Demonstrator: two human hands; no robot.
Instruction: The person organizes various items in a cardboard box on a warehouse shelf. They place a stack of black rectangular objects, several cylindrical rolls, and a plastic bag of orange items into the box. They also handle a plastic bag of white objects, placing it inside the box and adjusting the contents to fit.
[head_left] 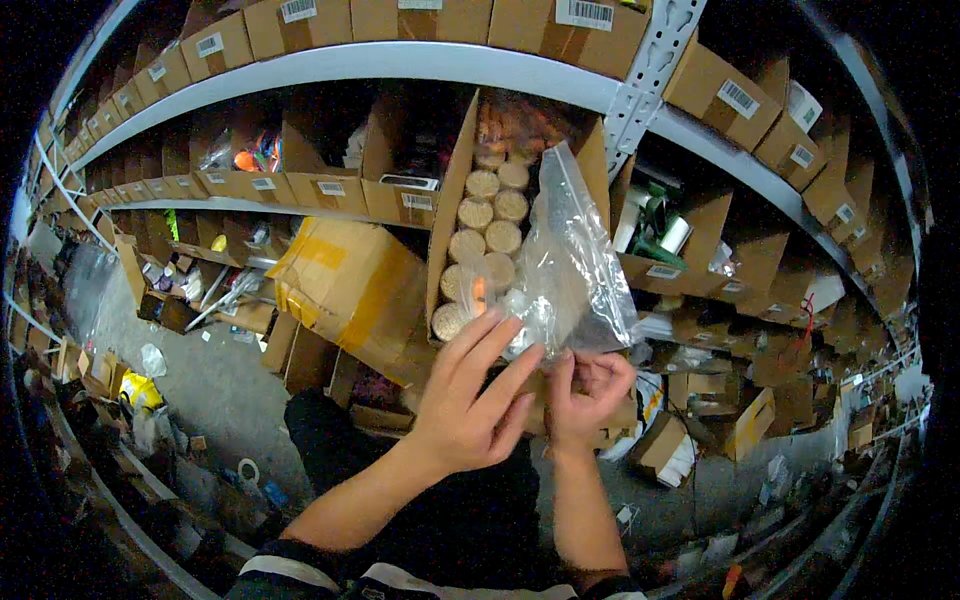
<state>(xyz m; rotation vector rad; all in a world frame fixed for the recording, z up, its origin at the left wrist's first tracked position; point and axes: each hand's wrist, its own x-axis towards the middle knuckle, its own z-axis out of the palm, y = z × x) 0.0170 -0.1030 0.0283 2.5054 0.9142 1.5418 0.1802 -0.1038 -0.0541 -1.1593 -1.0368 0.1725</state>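
A long open cardboard carton [440,240] juts toward me from the shelf, holding several round, beige, woven-looking disc-ended pieces [477,214] in two rows. A clear plastic bag [575,240] lies over its right side, its near end crumpled. My left hand [465,395] is over the carton's near end, fingers stretched and apart, the tips touching the crumpled plastic. Beside it, my right hand [590,392] has its fingers curled, thumb and forefinger pinching the bag's near edge. A small orange item [480,290] shows under clear plastic by my left fingertips.
Rows of cardboard bins line the white metal shelves [400,62], with an upright post [640,80] right of the carton. A taped brown box [350,285] stands tilted at left. On the grey floor [215,400] lie scraps and a yellow bag [140,391].
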